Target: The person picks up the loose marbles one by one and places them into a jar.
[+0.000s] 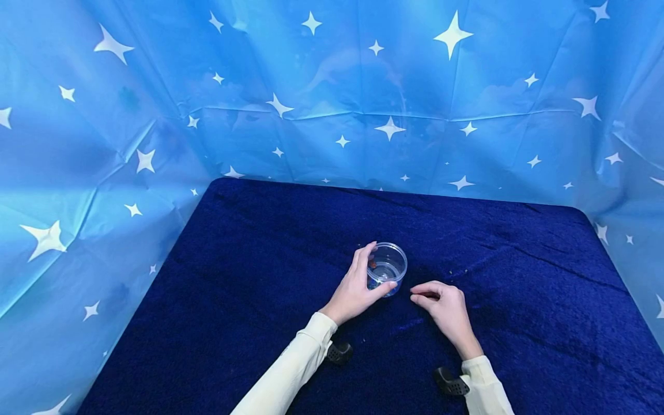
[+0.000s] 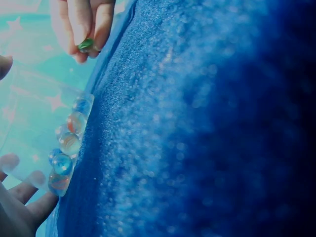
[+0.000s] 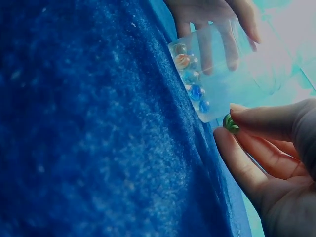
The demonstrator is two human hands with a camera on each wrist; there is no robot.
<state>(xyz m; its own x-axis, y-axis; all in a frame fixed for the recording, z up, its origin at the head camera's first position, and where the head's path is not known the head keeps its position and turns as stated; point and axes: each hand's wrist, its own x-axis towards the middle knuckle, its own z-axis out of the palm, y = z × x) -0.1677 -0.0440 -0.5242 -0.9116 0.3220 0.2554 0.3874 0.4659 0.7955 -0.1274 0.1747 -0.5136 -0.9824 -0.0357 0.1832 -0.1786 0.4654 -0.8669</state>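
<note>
A clear plastic cup (image 1: 390, 259) stands on the dark blue cloth with several glass marbles (image 3: 196, 92) on its bottom, some blue, some with orange swirls. My left hand (image 1: 357, 290) grips the cup from its left side, thumb at the front and fingers round the far side. Just right of the cup is my right hand (image 1: 447, 307). Between its thumb and fingertips it pinches a green marble (image 3: 230, 123), which also shows in the left wrist view. In the head view that marble is hidden by the fingers.
The dark blue plush cloth (image 1: 259, 259) covers the table, with creases on the right. Tiny specks lie on it right of the cup. A blue curtain (image 1: 332, 75) with white stars surrounds the table's back and sides. Black wrist devices (image 1: 339, 353) sit under both sleeves.
</note>
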